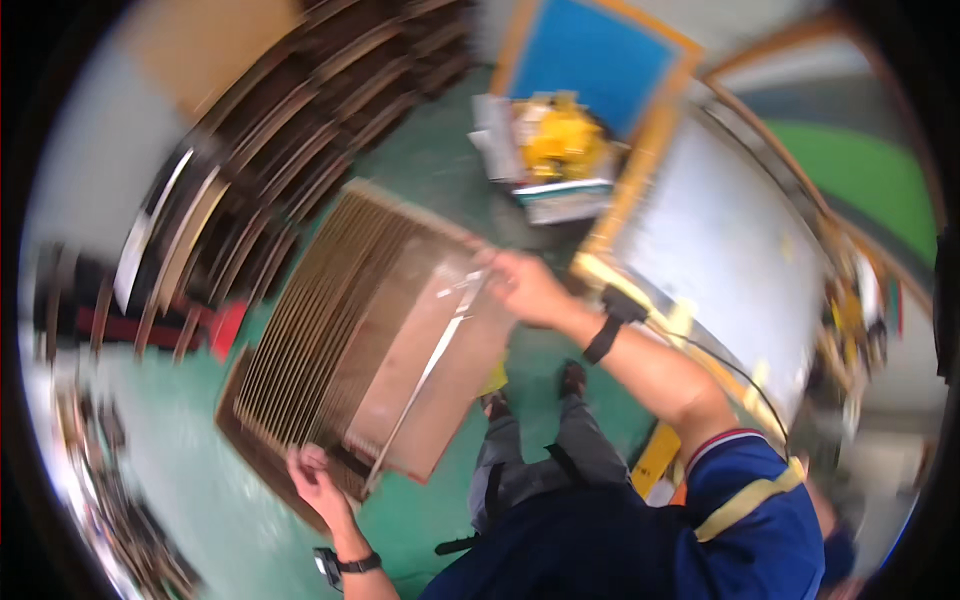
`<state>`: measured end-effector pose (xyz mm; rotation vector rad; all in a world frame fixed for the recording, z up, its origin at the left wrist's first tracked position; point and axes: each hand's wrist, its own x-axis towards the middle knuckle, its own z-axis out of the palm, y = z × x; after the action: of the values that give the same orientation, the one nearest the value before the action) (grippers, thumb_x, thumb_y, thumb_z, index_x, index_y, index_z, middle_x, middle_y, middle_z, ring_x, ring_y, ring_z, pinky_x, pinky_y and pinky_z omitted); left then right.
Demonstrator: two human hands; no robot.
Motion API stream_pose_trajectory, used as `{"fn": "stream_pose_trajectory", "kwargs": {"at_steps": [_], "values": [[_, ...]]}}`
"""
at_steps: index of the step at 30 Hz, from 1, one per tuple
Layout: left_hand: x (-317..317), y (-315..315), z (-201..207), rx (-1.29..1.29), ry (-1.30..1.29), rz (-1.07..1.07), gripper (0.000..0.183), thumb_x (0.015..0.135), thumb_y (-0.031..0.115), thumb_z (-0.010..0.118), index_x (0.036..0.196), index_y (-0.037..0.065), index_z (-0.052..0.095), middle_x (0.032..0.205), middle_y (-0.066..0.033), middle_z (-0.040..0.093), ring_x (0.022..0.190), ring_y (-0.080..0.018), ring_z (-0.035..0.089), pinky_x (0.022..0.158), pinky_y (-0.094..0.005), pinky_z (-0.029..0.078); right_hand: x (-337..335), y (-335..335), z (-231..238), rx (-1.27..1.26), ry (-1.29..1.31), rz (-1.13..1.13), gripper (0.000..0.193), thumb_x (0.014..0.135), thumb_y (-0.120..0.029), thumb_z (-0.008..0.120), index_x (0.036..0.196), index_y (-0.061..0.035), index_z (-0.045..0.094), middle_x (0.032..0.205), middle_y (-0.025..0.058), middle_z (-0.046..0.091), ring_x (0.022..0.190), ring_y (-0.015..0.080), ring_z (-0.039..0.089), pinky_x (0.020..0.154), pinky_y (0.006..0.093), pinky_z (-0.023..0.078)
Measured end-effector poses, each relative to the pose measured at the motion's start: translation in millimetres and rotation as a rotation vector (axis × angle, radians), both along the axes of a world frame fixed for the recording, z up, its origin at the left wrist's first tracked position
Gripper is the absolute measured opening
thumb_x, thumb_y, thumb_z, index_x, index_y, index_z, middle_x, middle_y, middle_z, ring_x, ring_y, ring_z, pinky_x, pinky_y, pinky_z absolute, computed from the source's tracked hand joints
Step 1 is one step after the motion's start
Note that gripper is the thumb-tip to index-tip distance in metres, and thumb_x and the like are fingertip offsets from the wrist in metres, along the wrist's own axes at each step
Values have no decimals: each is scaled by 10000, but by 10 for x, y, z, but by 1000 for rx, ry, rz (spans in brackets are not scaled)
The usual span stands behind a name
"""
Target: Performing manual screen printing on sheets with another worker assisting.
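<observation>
A brown rack or box with many parallel upright dividers (300, 310) stands below me, tilted in the view. On its right side lies a smooth brown panel (465, 380), with a pale shiny strip (440, 345) running slantwise along it. My right hand (525, 287) is closed at the far right corner of the rack, by the strip's upper end; what exactly its fingers pinch is blurred. Down at the near left corner, my left hand (318, 485) has its fingers curled at the rack's edge. Whether it grips anything cannot be made out. Both wrists wear dark bands.
Dark stacked shelving (290, 130) rises at the far left. A carton of yellow items (560, 140) sits beyond the rack, beside a blue panel with an orange frame (600, 55). At right is a white-topped table (715, 240). Scrap-like pieces (115, 480) lie at lower left.
</observation>
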<state>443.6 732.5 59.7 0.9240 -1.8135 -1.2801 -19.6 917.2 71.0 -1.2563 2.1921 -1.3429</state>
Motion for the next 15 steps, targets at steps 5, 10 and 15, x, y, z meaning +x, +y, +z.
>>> {"fn": "stream_pose_trajectory", "kwargs": {"at_steps": [5,10,15], "values": [[-1643,572,98,425,-192,-472,382,953,98,560,1298,-47,478,1049,-101,628,940,-155,603,854,-288,496,438,1795,52,56,-131,-256,349,811,-76,587,1152,-7,618,1014,149,694,895,288,679,826,379,540],[-2596,1079,47,416,-243,-870,415,925,116,607,1295,-38,498,1055,-109,642,943,-168,613,857,-300,502,1088,3758,-16,68,-109,-784,344,791,-64,562,1122,0,628,1007,181,686,892,317,674,821,387,539],[-3205,2022,96,367,-412,-1094,400,929,145,597,1287,-14,514,1045,-102,646,956,-172,616,863,-310,499,2265,5649,-276,192,-5,-1413,393,751,-56,592,1137,13,623,1019,227,667,910,374,654,844,417,527]]}}
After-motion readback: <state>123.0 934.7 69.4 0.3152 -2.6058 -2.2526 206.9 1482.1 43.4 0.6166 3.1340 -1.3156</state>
